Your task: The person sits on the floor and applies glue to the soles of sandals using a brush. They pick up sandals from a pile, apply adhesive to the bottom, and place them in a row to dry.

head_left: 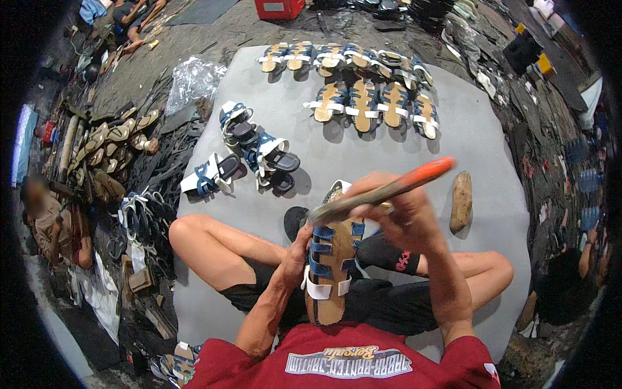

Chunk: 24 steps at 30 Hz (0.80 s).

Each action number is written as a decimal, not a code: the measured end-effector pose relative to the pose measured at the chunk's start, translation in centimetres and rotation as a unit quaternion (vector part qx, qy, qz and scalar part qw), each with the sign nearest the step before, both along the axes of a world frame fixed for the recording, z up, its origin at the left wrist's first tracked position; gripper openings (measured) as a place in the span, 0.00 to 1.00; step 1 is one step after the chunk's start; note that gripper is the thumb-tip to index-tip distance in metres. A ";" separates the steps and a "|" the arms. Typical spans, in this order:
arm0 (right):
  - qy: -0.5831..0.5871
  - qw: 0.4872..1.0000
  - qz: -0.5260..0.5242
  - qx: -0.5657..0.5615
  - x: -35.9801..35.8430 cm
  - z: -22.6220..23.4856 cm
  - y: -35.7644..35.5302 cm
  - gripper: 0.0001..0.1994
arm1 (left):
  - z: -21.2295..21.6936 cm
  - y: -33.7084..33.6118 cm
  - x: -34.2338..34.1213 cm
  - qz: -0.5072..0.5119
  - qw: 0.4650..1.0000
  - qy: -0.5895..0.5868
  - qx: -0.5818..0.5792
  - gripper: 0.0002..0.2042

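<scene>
A sandal in the making point(334, 275), with a tan insole board, blue straps and a white band, lies lengthwise over my lap. My left hand point(297, 256) grips its left edge, thumb up by the blue straps; the other fingers are mostly hidden. Above the sandal's far end, my right hand point(402, 211) is closed round a long hand tool point(382, 192) with a worn grey shaft and an orange end. The tool slants from upper right down to the left, its grey end close to my left thumb. Its exact kind is unclear.
Rows of similar sandals point(364, 107) lie at the mat's far side. Black-soled sandals point(262, 152) are piled left of centre. A wooden block point(461, 202) rests on the grey mat point(483, 139) at right. Scraps and clear plastic point(193, 84) lie beyond; a person point(61, 227) sits far left.
</scene>
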State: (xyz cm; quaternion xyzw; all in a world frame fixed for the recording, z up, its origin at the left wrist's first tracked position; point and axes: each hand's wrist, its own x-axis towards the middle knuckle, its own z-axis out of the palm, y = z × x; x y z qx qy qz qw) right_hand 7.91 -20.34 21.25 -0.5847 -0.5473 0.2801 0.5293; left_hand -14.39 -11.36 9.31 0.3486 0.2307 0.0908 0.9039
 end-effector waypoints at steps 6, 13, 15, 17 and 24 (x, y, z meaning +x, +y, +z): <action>-0.060 0.998 0.014 0.005 0.0 -1.9 0.0 0.09 | 0.8 -0.4 0.7 0.012 0.995 0.014 -0.100 0.36; -0.163 0.970 0.030 -0.180 4.2 -2.3 -3.6 0.12 | 0.7 1.3 -1.2 0.080 0.989 0.008 -0.121 0.41; -0.038 0.988 -0.031 -0.146 4.9 -1.9 -4.0 0.12 | -0.3 2.1 -1.6 0.009 0.953 -0.155 -0.259 0.43; -0.063 0.992 -0.052 -0.101 5.2 -0.4 -3.5 0.11 | -0.1 1.5 -1.3 0.036 0.972 -0.104 -0.209 0.43; -0.113 0.982 0.039 -0.149 4.4 -2.5 -1.6 0.11 | -7.3 2.9 -3.6 -0.097 0.871 -0.288 -0.386 0.53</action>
